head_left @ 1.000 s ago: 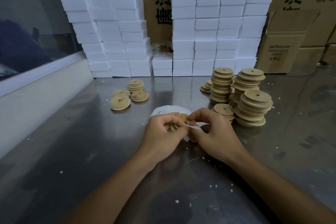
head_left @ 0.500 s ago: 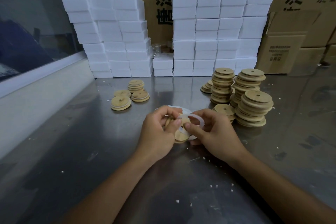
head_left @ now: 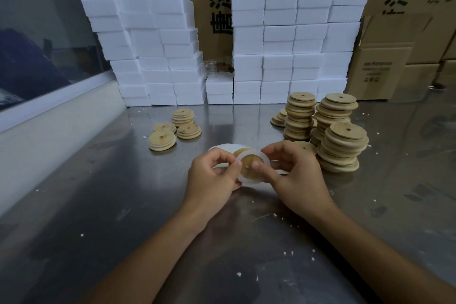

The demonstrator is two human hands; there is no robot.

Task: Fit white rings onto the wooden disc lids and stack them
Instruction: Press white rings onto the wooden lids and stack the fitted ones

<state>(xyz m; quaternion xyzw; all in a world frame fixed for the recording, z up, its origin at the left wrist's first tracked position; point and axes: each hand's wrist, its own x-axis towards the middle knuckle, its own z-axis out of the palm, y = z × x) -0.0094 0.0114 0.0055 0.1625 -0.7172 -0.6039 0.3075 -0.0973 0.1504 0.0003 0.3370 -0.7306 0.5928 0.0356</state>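
Ringed lid tilted, facing camera.

We stand at a grey metal table flecked with white crumbs. Along its far edge, white foam blocks rise in stacked columns across the upper centre. Behind them and at the upper right sit brown cardboard boxes with black print. A dark window fills the upper left.

This looks like a packing workshop or small warehouse. A steel worktable carries stacks of wooden lids, white foam boxes stand piled behind, and printed cardboard cartons line the wall.
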